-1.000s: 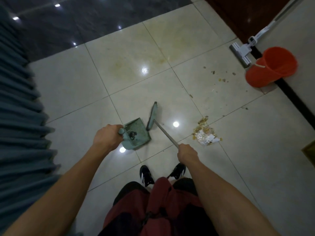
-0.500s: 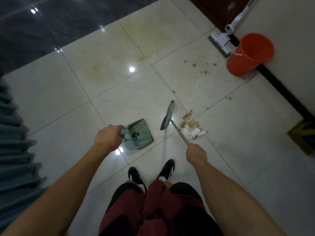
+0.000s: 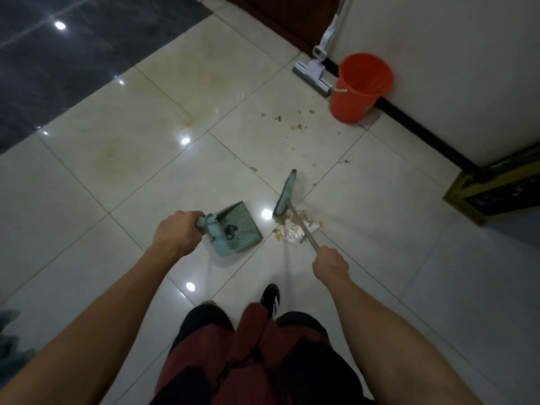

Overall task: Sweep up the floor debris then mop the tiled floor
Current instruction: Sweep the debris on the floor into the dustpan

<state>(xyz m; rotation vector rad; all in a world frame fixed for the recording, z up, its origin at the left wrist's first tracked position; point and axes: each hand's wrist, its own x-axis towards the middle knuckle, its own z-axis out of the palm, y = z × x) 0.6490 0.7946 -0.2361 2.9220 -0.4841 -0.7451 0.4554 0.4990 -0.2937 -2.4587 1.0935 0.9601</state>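
My left hand (image 3: 176,232) grips the handle of a green dustpan (image 3: 237,228) that sits on the cream tiled floor (image 3: 117,176), with a dark clump in its tray. My right hand (image 3: 330,264) holds the thin stick of a green broom (image 3: 285,196). The broom head stands on the floor against the left side of a pile of debris (image 3: 293,231), yellow crumbs and crumpled wrapper. The dustpan's open edge faces the pile, about a hand's width away. More crumbs (image 3: 295,124) lie scattered farther off toward the bucket.
An orange bucket (image 3: 358,87) stands by the white wall at the upper right, with a flat mop (image 3: 312,74) leaning beside it. A dark framed object (image 3: 496,194) lies at the right. Yellowish stains (image 3: 117,150) mark the tiles. My feet (image 3: 270,298) are below the pile.
The broom head has moved right, from beside the dustpan to the left side of the debris pile. The view has shifted right and closer to the bucket. The dustpan stays held.
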